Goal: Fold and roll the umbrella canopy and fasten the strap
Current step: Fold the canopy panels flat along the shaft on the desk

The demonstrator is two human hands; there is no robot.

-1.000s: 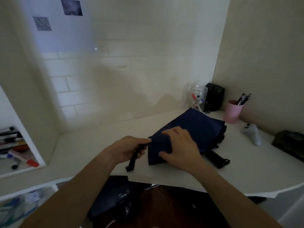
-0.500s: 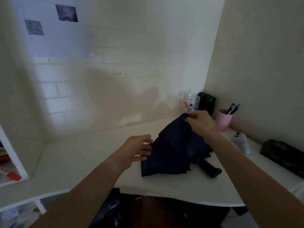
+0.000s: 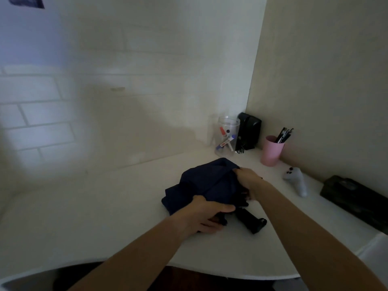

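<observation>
On the white bench [image 3: 88, 208] lies a dark blue umbrella [image 3: 201, 181], its canopy bunched. The left hand [image 3: 202, 215] presses its near edge, grip closed over the cloth. The black handle [image 3: 251, 222] sticks out just beside it. The right hand [image 3: 248, 181] clutches the far folds. Behind stand a clear jar [image 3: 227, 136] holding markers, a black box [image 3: 248, 131], and a pink cup [image 3: 271, 150] of pens.
</observation>
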